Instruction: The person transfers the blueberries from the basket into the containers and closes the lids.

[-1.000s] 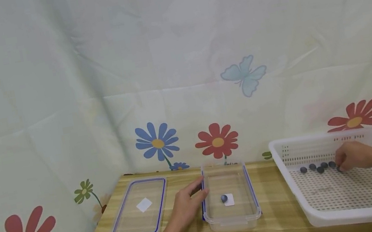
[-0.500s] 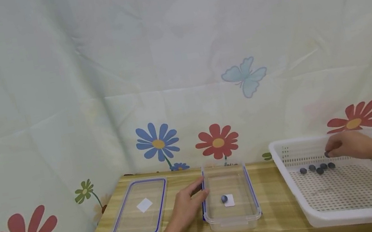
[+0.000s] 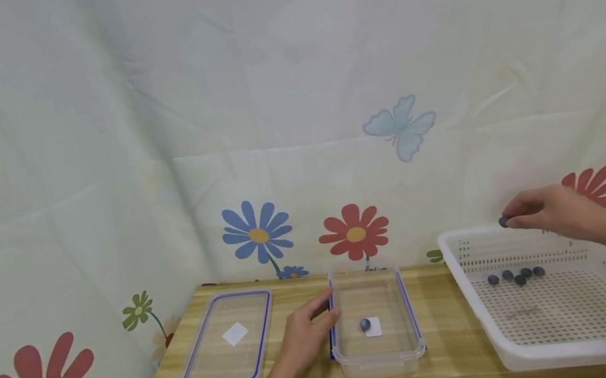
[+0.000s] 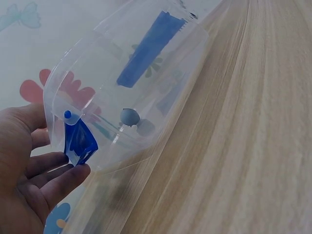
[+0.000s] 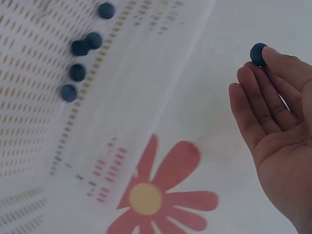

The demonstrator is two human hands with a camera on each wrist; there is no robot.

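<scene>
My right hand is raised above the far rim of the white plastic basket. Between thumb and fingertips it pinches a blueberry. Several more blueberries lie on the basket floor toward the back. My left hand rests against the left side of a clear lidless food container, its relaxed fingers touching the hanging blue latch. One blueberry sits inside that container, beside a white square label.
Left of my left hand, the clear lid with a blue seal lies flat on the wooden table. It bears a white label. A flower-printed curtain hangs right behind the table.
My right hand has lifted a blueberry from the basket floor and moved it up and left to above the far rim. The left hand and the container have stayed put.
</scene>
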